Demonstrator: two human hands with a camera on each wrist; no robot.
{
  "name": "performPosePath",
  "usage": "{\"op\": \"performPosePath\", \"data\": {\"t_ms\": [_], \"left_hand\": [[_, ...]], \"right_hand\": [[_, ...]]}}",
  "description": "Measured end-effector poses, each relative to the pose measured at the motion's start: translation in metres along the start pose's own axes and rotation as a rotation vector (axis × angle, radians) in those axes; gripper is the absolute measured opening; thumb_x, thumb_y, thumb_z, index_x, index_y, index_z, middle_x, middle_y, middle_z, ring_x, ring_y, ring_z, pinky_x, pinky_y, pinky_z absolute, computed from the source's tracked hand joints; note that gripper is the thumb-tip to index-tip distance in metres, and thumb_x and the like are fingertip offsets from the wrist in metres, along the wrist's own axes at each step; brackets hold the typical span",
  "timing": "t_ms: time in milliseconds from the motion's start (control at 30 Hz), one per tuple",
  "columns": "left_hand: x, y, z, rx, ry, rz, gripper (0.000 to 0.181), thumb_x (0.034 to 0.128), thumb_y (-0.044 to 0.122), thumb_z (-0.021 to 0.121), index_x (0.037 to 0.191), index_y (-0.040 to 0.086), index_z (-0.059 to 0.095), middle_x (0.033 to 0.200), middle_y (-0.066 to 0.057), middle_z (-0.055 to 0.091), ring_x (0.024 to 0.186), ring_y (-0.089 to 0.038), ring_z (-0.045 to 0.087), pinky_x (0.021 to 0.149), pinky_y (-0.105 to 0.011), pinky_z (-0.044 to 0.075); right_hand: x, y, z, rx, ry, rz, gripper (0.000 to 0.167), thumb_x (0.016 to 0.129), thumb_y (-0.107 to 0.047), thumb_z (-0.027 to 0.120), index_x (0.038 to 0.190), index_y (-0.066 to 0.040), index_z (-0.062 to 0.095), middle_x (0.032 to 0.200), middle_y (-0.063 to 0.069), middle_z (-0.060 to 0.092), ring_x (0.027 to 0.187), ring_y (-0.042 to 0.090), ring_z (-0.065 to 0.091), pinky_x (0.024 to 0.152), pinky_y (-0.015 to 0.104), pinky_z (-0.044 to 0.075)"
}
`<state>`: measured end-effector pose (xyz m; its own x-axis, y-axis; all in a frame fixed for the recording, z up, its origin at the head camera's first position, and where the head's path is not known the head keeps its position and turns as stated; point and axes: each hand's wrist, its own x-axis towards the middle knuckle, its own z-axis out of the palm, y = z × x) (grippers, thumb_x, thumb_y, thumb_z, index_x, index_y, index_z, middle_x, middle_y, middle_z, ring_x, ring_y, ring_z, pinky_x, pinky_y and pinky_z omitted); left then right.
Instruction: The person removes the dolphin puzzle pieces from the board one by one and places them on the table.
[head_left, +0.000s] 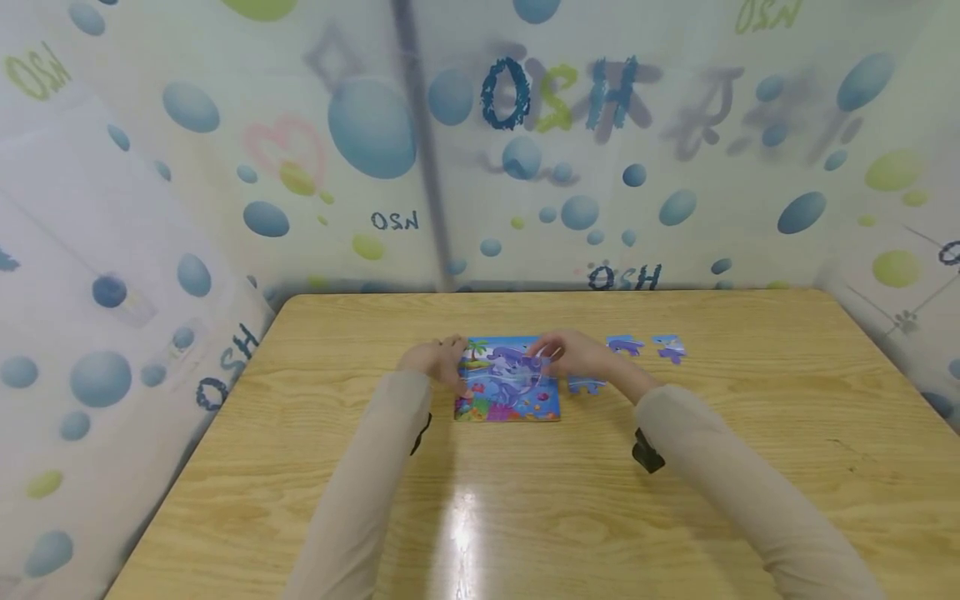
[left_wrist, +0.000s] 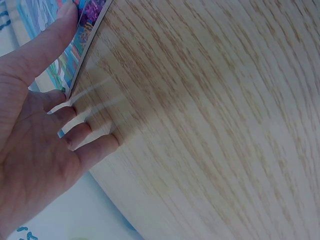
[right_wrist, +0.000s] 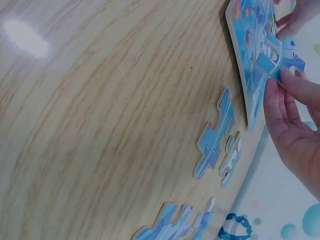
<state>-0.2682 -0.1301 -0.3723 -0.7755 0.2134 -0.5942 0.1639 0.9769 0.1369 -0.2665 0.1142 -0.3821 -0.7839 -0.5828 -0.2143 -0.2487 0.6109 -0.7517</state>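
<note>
Far left, your left hand (head_left: 433,364) isn't gripping anything: thumb is resting on the face of the puzzle board (head_left: 536,411), the other fingers are reaching loosely past its edge by the corner. Board is lying flat on the table (head_left: 570,517), between your hands, picture side up. It's looking thin, stiff and probably light, so I'm expecting it to slide on that shiny tabletop if pushed; best hold is flat pressure near the left edge, where your thumb is sitting. Moving right, your right hand (head_left: 573,354) is pinching a blue puzzle piece (right_wrist: 292,60) between thumb and fingers, over the board's right part; can't tell whether the piece is touching the board. Piece is looking like stiff card or thin wood, so likely very light, not bending much. Glossy face may be a bit slippery; knobs and narrow necks are probably the fragile bits. You're best off holding it by the wide body or opposite edges, not by a knob. Right of the board, loose pieces are lying flat: one (head_left: 588,386) is sitting just beside it, another (head_left: 669,347) is lying farthest right. Being that thin, they're probably awkward to pick up from above; getting a fingertip under a rim should work.
</note>
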Motion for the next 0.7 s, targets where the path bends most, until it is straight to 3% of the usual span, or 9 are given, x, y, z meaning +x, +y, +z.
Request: {"op": "performPosePath", "data": {"t_ms": [200, 433, 700], "left_hand": [[-0.001, 0.001, -0.002, 0.004, -0.007, 0.004, 0.098, 0.0807, 0.045, 0.065, 0.148, 0.013, 0.001, 0.156, -0.008, -0.001, 0.142, -0.035, 0.004, 0.114, -0.051, 0.012], [-0.004, 0.001, -0.002, 0.000, 0.007, 0.019, 0.099, 0.0793, 0.045, 0.066, 0.149, 0.012, 0.004, 0.156, -0.009, 0.003, 0.142, -0.032, 0.007, 0.114, -0.050, 0.017], [-0.001, -0.001, -0.001, -0.021, 0.013, 0.017, 0.097, 0.0798, 0.044, 0.066, 0.148, 0.012, 0.005, 0.156, -0.009, 0.004, 0.142, -0.034, 0.007, 0.113, -0.051, 0.016]], "right_hand": [[-0.007, 0.001, -0.007, 0.092, 0.000, 0.048, 0.030, 0.087, -0.002, 0.057, 0.117, -0.003, 0.058, 0.124, 0.023, 0.050, 0.115, 0.037, 0.050, 0.089, 0.041, 0.049], [-0.016, 0.012, -0.015, 0.160, -0.006, 0.037, 0.030, 0.088, -0.003, 0.056, 0.119, 0.000, 0.056, 0.122, 0.023, 0.050, 0.113, 0.034, 0.049, 0.088, 0.039, 0.049], [-0.025, 0.034, -0.024, 0.144, 0.007, 0.019, 0.032, 0.089, -0.006, 0.056, 0.120, 0.003, 0.056, 0.127, 0.026, 0.049, 0.116, 0.038, 0.047, 0.089, 0.042, 0.049]]}}
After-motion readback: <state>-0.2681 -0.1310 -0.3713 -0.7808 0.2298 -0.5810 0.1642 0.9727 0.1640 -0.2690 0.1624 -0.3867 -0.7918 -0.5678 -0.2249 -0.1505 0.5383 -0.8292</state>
